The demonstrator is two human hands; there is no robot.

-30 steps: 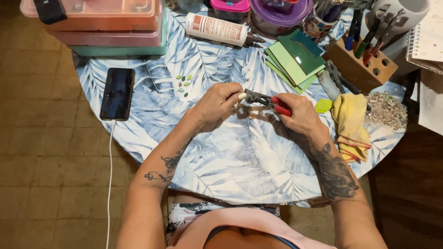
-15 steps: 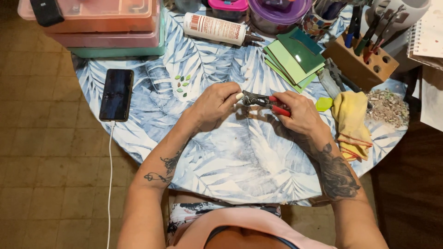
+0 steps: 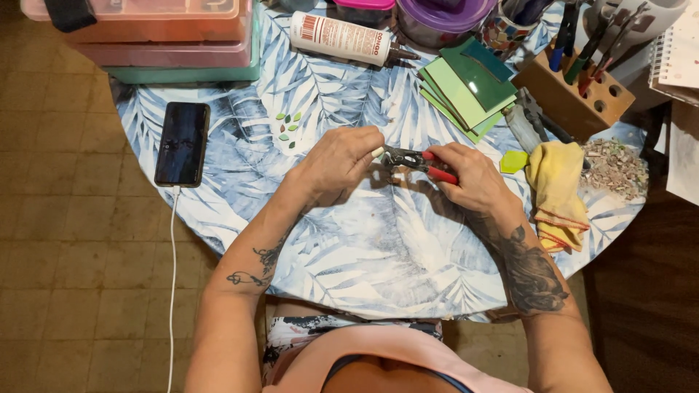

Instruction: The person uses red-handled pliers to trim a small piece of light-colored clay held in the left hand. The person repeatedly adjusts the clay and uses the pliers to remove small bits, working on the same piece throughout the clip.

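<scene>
Near the middle of the round table with the blue leaf-pattern cloth (image 3: 378, 269), the right hand (image 3: 470, 175) is closed around the red-handled metal nippers (image 3: 419, 160). The left hand (image 3: 342, 160) pinches a small pale piece (image 3: 378, 153) at the tool's tip, fingers together.

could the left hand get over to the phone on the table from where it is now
Probably yes. The left hand pinches a small piece at the pliers, and only bare tablecloth lies between it and the phone.
</scene>
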